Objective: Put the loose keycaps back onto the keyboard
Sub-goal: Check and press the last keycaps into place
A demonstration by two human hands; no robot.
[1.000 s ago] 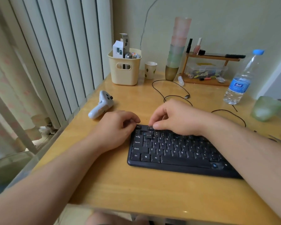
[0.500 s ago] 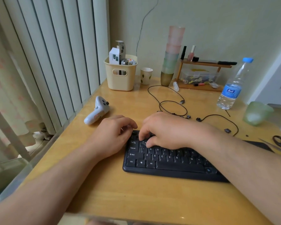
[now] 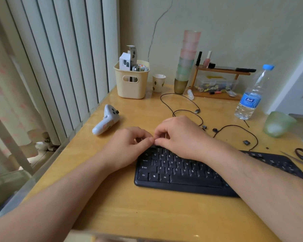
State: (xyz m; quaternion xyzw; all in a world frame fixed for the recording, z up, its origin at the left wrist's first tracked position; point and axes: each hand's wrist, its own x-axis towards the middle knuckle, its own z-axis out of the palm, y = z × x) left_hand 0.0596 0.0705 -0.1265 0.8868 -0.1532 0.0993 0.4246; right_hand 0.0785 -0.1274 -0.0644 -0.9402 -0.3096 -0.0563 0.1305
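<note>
Head view: both hands have drawn together at the top-left corner of the black keyboard (image 3: pixel 173 172). A second ago the right hand (image 3: pixel 180 137) lay flat across the upper key rows with the left hand (image 3: pixel 128 145) curled beside the corner; now the two sets of fingertips meet, thumb against thumb, just above the number row. The fingers of both hands are curled inward toward that meeting point, as if pinching something small between them, but whether a keycap is actually in there I cannot tell; the fingers hide it.

I judge this to be a cap being turned or lined up over its socket, not yet pressed home. Several loose keycaps still lie on the tabletop (image 3: pixel 129 215), well beyond and to the right of the right hand's fingers: a first keycap (image 3: pixel 204 127) and a second keycap (image 3: pixel 215 130) near the looped black cable (image 3: pixel 187 110), and a third keycap (image 3: pixel 246 142) farther right. So the task looks well short of done. The head has also tipped, showing the keyboard's right end and the scissors (image 3: pixel 302 154) beside it.
</note>
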